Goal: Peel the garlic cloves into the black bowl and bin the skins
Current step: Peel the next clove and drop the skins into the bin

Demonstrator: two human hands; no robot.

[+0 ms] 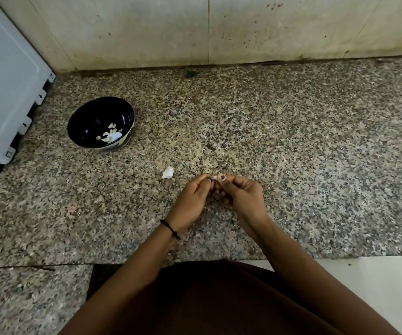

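A black bowl [79, 122] stands on the granite counter at the left, with several peeled garlic cloves [112, 127] and a white scrap inside. My left hand [191, 200] and my right hand [244, 197] meet above the counter's middle, fingertips together, pinching a small garlic clove [215, 177] between them; most of the clove is hidden by the fingers. A white piece of garlic skin [168, 172] lies on the counter just left of my hands.
A grey-white appliance [7, 88] leans at the far left beside the bowl. A stained tiled wall [207, 30] closes off the back of the speckled counter [316, 141]. The counter's front edge runs below my forearms. No bin is in view.
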